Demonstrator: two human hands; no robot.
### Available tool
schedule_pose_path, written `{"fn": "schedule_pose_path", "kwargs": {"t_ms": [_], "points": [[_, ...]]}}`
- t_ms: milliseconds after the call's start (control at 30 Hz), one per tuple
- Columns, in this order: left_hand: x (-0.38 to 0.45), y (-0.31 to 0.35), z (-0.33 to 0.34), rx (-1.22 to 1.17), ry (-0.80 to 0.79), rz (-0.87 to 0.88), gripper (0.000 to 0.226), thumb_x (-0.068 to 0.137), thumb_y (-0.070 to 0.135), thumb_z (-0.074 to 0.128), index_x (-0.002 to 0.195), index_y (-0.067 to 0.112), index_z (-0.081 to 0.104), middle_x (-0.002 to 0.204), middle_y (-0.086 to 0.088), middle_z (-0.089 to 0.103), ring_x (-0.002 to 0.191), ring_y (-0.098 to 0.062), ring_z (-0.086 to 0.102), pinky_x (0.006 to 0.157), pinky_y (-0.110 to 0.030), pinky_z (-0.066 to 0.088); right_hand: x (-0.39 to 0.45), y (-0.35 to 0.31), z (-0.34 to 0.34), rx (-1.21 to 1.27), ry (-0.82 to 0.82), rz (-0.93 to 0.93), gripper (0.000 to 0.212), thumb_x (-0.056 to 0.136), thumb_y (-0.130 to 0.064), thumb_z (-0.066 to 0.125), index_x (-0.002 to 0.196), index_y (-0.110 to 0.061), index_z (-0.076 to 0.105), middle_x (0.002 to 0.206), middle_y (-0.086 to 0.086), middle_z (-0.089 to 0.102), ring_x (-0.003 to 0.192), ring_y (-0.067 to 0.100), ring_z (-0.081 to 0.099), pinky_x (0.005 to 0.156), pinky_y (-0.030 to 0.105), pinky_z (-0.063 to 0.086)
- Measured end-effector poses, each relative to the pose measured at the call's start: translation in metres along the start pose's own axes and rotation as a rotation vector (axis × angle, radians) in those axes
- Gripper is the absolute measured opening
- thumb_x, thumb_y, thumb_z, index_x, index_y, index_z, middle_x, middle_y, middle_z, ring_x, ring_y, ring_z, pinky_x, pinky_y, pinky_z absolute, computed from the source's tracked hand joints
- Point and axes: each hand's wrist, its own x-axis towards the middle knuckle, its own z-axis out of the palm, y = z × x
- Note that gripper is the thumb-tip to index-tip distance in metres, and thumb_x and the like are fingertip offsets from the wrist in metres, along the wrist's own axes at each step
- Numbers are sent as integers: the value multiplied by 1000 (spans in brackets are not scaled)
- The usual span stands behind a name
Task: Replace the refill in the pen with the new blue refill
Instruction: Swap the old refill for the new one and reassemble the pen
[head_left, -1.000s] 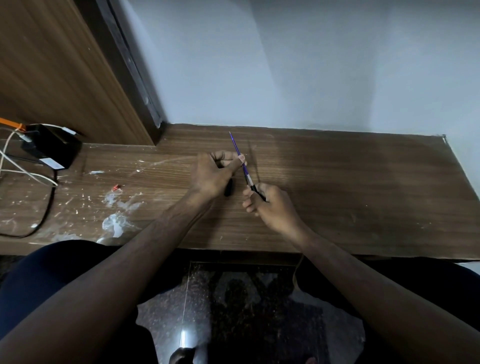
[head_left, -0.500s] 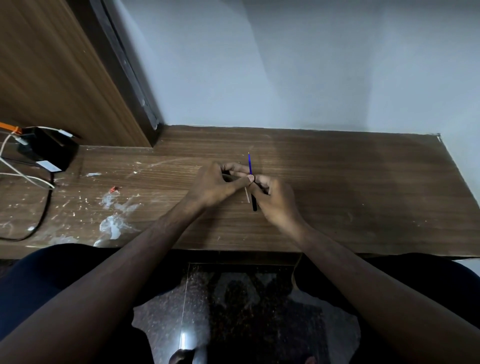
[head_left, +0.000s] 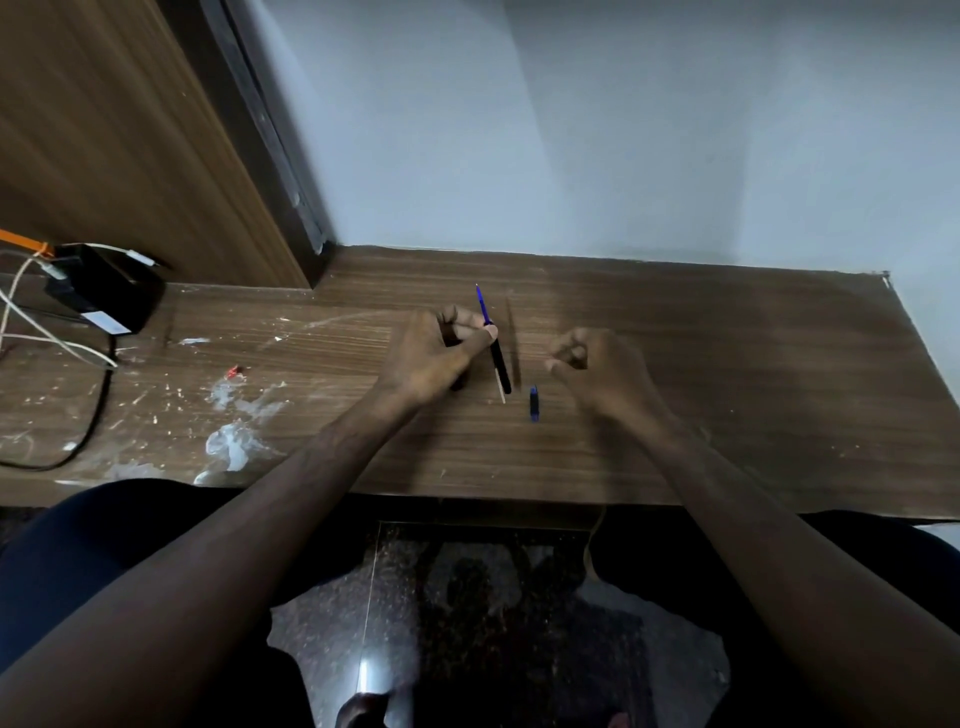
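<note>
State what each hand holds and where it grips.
Left hand pinches the pen where the blue refill enters the black barrel. Right hand holds nothing visible.

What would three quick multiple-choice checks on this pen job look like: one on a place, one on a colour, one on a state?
1. Where does the small blue piece lie?
A. on the table between the two hands
B. on the floor
C. on the black box

2. What colour is the refill sticking out above the left hand?
A. red
B. blue
C. green

3. What is the right hand doing?
A. gripping the pen
B. pulling a cable
C. holding nothing visible, fingers curled

Key: 1 A, it rests on the table between the hands. 2 B, the thin tip is blue. 3 C, nothing shows in its fingers; the left hand alone holds the pen.
</note>
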Motion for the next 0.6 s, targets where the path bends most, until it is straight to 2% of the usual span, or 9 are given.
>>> {"fn": "schedule_pose_path", "kwargs": {"t_ms": [67,167,233,300,433,533,600], "points": [[0,0,-2,-3,7,8,10,95,35,78,98,25,78,90,5,85,80,-16,79,77,-29,59,-1,6,3,-34,3,16,19,95,-18,74,113,-12,72,106,2,76,92,11,69,84,24,56],[-1,-2,0,22,-10,3,7,95,31,79,98,24,78,87,4,84,76,-10,75,76,-28,58,-5,8,20,-55,-36,6,17,92,-15,79,106,-12,71,95,1,74,82,6,68,69,15,50],[-1,-6,3,48,-22,-12,10,93,32,81,96,23,79,85,3,84,73,-11,73,80,-35,61,-6,9,32,-55,-51,15,19,88,-19,83,101,-15,70,85,-4,71,77,5,69,68,16,53],[-2,-9,4,91,-33,-24,14,91,34,82,97,21,81,83,5,83,70,-7,71,85,-36,61,-6,12,41,-39,-44,39,26,83,-21,88,98,-15,69,79,-6,69,71,4,67,69,17,53],[-6,-9,2,149,-38,-27,12,91,32,84,98,23,82,83,9,82,75,-2,73,83,-25,58,-6,16,50,-42,-39,60,36,80,-20,91,106,-15,67,91,-2,69,75,3,64,64,12,44],[-9,-9,0,183,-49,-24,13,91,31,84,101,23,81,84,10,81,76,1,73,75,-12,51,-4,17,54,-50,-38,40,33,83,-15,87,111,-12,69,94,-1,70,76,4,64,68,13,49],[-9,-10,0,180,-47,-19,16,91,31,84,103,21,82,87,8,82,81,-4,76,81,-20,57,-2,14,52,27,-44,49,29,87,-13,83,113,-9,71,92,-1,73,77,8,71,71,16,54]]}}
